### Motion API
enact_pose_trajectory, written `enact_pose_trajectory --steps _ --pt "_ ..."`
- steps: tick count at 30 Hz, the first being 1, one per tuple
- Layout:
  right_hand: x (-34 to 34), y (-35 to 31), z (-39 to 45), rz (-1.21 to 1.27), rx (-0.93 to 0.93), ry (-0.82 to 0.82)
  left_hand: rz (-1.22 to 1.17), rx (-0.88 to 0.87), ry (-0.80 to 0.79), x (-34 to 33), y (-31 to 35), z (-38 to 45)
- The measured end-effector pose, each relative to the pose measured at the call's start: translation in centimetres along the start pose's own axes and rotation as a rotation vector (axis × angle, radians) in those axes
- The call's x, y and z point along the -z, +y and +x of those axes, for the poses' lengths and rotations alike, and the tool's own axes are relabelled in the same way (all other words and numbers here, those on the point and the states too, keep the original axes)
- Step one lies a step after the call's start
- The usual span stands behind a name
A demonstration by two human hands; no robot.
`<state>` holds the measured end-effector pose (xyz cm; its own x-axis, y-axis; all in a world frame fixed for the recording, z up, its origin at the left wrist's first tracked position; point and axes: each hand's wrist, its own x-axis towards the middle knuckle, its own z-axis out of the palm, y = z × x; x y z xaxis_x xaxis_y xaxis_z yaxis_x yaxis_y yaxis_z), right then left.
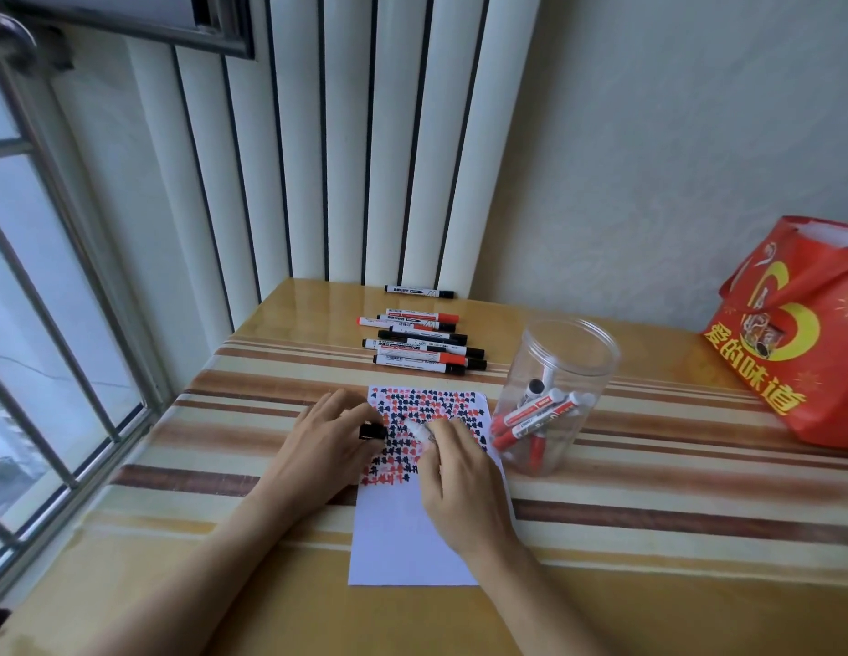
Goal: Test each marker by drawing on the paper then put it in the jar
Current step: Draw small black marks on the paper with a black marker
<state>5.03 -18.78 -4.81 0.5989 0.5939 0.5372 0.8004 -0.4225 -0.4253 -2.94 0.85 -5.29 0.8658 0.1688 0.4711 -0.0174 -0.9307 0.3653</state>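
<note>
- Paper: one sheet flat on the striped table, upper half filled with rows of red and black marks.
- Left hand: fingers pinch a black cap at the paper's left edge.
- Right hand: fingers clamped on one white marker, pointed at the marked area.
- Untested markers: about eight lying beyond the paper, one apart near the wall; red and black caps. Label text too small to read.
- Jar: one clear plastic jar, upright, just right of the paper; roughly five markers inside, mostly red.
- Red bag: one, far right, yellow characters "爱的味道".
</note>
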Motion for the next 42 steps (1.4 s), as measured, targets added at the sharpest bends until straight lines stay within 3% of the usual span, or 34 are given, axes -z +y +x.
enact_pose_trajectory --steps 8,13,15,31,42 --pt "-0.3 1.2 0.4 0.320 -0.094 0.098 0.032 0.163 -0.121 -0.9 -0.9 -0.1" --pt "0.4 2.3 1.1 1.179 -0.546 -0.004 0.096 0.179 -0.194 -0.8 -1.5 -0.4" --pt "0.8 2.7 1.3 1.376 -0.627 -0.031 0.108 0.183 -0.205 -0.6 -1.6 -0.4" --pt "0.8 1.2 0.4 0.793 -0.497 -0.174 0.166 0.229 -0.277 -0.9 -1.5 -0.3" --pt "0.2 1.6 0.0 0.680 -0.564 -0.190 0.179 0.225 -0.279 -1.0 -1.7 -0.3"
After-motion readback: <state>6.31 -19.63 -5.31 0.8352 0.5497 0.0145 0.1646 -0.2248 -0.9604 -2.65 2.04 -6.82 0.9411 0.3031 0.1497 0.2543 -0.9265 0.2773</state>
